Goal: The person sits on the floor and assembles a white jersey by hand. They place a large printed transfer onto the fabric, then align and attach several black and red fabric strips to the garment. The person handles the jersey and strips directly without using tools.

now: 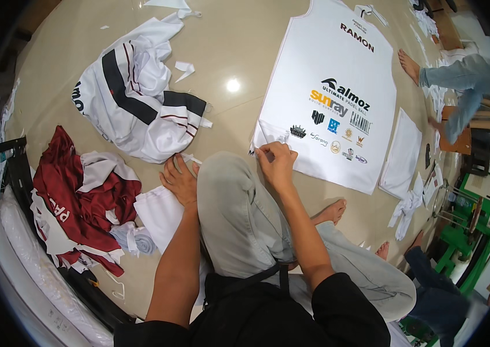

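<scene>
A large white printed shirt panel (pixel 291 75) with dark lettering and several coloured emblems lies flat on the floor ahead of me. My right hand (pixel 278 166) pinches its near left corner, where a flap of the cloth is turned over. My left hand (pixel 181 180) lies palm down with its fingers apart, beside my raised knee. Its fingertips are close to a crumpled white jersey (pixel 141 98) with black and maroon stripes. White folded cloth (pixel 161 214) lies just below that hand, partly hidden by my forearm.
A heap of maroon and white garments (pixel 80 196) lies at the left, near plastic-wrapped rolls (pixel 31 260). Folded white cloth (pixel 400 155) is right of the panel. Another person's legs (pixel 462 87) and a green machine (pixel 465 237) are at the right. White scraps (pixel 185 70) dot the floor.
</scene>
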`<action>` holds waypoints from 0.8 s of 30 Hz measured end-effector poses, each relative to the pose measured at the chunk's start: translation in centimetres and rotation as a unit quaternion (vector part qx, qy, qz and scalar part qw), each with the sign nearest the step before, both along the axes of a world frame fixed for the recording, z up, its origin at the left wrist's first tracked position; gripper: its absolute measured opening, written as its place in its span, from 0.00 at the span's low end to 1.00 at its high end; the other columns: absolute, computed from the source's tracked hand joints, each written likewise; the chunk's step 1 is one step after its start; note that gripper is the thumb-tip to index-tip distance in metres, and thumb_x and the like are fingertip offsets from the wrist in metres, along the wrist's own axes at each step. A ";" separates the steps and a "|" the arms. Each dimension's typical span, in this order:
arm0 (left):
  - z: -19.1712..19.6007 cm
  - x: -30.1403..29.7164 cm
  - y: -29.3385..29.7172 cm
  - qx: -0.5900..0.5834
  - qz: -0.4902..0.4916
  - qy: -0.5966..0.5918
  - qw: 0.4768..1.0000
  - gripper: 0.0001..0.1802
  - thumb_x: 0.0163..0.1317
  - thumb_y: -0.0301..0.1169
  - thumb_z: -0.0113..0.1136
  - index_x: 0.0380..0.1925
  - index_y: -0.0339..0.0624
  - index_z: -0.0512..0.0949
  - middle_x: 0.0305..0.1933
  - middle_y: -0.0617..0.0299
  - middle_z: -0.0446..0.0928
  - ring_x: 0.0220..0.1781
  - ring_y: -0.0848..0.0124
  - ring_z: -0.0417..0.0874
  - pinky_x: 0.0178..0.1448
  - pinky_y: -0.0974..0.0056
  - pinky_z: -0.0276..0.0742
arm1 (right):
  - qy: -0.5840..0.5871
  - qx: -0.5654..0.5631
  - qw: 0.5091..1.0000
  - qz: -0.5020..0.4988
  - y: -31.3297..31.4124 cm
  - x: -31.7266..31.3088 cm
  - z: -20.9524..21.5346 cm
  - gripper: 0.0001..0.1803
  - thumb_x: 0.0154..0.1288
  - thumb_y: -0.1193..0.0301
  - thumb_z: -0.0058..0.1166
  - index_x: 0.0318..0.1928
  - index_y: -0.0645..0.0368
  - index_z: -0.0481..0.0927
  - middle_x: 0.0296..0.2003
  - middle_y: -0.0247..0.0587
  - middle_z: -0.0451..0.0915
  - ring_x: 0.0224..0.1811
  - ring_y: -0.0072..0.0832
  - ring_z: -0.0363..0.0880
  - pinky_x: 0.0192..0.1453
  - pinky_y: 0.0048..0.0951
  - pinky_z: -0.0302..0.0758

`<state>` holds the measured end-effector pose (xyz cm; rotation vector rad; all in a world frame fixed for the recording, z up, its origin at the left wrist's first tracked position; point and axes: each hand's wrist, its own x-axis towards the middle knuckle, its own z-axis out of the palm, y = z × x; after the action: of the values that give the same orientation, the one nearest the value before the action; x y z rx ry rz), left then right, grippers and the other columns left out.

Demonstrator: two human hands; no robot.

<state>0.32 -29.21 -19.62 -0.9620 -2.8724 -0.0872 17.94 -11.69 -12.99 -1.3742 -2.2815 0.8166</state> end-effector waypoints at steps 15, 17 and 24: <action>0.4 0.0 0.0 0.007 -0.005 -0.006 1.000 0.31 0.68 0.49 0.50 0.67 0.48 0.66 0.69 0.56 0.63 0.74 0.59 0.60 0.77 0.42 0.50 | -0.038 0.007 0.999 0.018 -0.1 -0.2 -0.6 0.07 0.64 0.65 0.61 0.37 0.54 0.86 0.34 0.30 0.82 0.42 0.33 0.73 0.51 0.41 0.56; 0.4 0.0 0.3 -0.001 -0.005 -0.007 1.000 0.31 0.68 0.49 0.51 0.67 0.48 0.66 0.69 0.56 0.63 0.74 0.59 0.60 0.77 0.42 0.50 | -0.026 -0.008 1.000 0.002 0.1 -0.3 -0.7 0.07 0.65 0.65 0.61 0.34 0.54 0.86 0.32 0.30 0.82 0.41 0.33 0.73 0.51 0.40 0.56; 0.4 0.1 0.3 0.007 -0.003 0.015 1.000 0.31 0.67 0.50 0.53 0.67 0.49 0.66 0.68 0.57 0.64 0.73 0.60 0.61 0.77 0.42 0.50 | -0.021 0.098 0.989 -0.109 1.2 0.1 -0.7 0.09 0.65 0.65 0.61 0.42 0.53 0.85 0.41 0.35 0.81 0.44 0.34 0.72 0.52 0.40 0.56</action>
<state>0.43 -28.94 -19.23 -0.9608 -2.8384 -0.0915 18.06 -10.54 -13.68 -1.5266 -2.1268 0.4860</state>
